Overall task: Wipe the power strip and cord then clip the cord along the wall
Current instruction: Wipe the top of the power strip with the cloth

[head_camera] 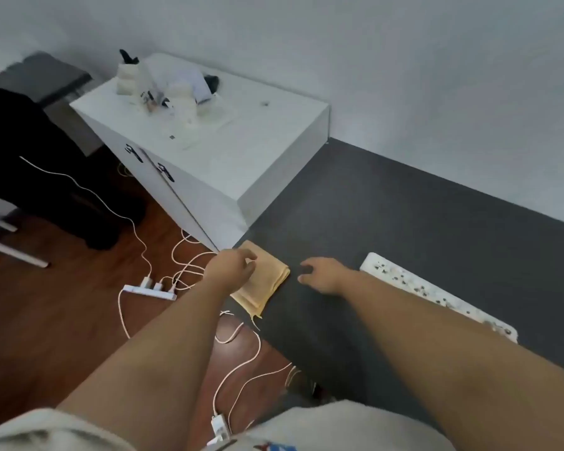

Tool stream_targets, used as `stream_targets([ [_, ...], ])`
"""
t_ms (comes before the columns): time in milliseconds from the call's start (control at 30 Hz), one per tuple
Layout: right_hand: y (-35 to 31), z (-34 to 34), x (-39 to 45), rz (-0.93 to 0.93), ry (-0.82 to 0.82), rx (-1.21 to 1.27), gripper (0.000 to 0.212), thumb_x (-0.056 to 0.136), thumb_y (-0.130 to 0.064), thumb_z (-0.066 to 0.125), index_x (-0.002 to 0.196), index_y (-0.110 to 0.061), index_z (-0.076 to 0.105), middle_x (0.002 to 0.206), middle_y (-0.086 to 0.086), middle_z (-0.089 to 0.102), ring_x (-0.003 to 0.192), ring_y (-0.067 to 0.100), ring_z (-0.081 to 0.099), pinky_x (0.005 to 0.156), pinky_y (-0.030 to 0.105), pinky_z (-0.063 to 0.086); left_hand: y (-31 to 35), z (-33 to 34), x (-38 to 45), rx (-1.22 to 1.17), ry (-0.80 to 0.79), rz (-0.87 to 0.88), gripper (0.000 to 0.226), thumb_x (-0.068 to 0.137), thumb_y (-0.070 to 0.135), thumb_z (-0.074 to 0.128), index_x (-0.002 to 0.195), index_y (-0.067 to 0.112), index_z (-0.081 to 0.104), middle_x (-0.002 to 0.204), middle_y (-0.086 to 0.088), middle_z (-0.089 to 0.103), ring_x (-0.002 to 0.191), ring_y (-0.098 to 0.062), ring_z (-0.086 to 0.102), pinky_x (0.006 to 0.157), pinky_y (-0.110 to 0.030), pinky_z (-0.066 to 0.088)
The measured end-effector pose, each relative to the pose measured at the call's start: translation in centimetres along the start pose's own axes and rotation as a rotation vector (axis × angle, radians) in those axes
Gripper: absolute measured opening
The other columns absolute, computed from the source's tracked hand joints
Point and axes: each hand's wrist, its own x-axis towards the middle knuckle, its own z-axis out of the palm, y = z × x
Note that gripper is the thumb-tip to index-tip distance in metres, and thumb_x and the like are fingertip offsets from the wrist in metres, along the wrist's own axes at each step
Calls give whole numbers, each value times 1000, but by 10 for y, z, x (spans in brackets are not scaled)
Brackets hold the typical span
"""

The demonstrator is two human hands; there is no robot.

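A long white power strip point(437, 292), speckled with dirt, lies on a dark grey table surface point(388, 222) at the right. A folded yellow cloth point(264, 281) rests at the table's left edge. My left hand point(232, 268) hovers over the cloth's left side, fingers curled, touching or nearly touching it. My right hand point(323, 273) is spread open just right of the cloth, above the table, left of the power strip. A second small white power strip point(149, 291) with plugs lies on the wooden floor, white cords point(238, 359) trailing around it.
A white cabinet point(209, 148) with cluttered items on top stands behind the cloth against the pale wall point(437, 92). Dark clothing point(30, 164) hangs at the left over the brown wooden floor point(46, 336). A plug adapter point(219, 426) lies near my lap.
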Motion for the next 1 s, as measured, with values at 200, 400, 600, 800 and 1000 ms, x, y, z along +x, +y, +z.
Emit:
stream_targets([
  [200,-14,32,21,109,83,193,69,87,-48,58,144,-15,36,147,9,44,133,27,43,108,36,35,-29,15,7,-98,46,-145,46,86,31,53,132,28,48,135,-3,44,120,-27,47,97,-38,48],
  [400,-26,50,40,117,255,205,38,79,-41,68,111,-21,63,111,4,55,101,23,58,81,28,43,-34,15,14,-307,-24,-210,65,80,30,59,138,43,32,135,-4,41,124,-31,42,99,-43,46],
  [600,-39,50,39,145,281,452,7,81,-19,59,86,-18,54,83,-1,56,79,16,52,64,30,40,-37,10,13,-597,-147,-171,80,77,25,69,142,30,23,139,-3,45,120,-29,52,89,-37,48],
  [800,-24,46,12,316,435,1156,23,92,-13,52,106,-30,46,111,8,57,96,25,59,82,45,52,-24,-1,9,-773,-287,141,84,87,32,66,137,64,8,153,6,31,133,-21,40,108,-45,39],
  [1000,-4,34,-26,205,590,1521,31,97,-3,42,106,-23,64,109,9,65,92,19,64,72,33,55,13,1,14,-573,-317,374,58,82,27,73,134,38,49,124,9,56,101,-16,58,90,-23,45],
])
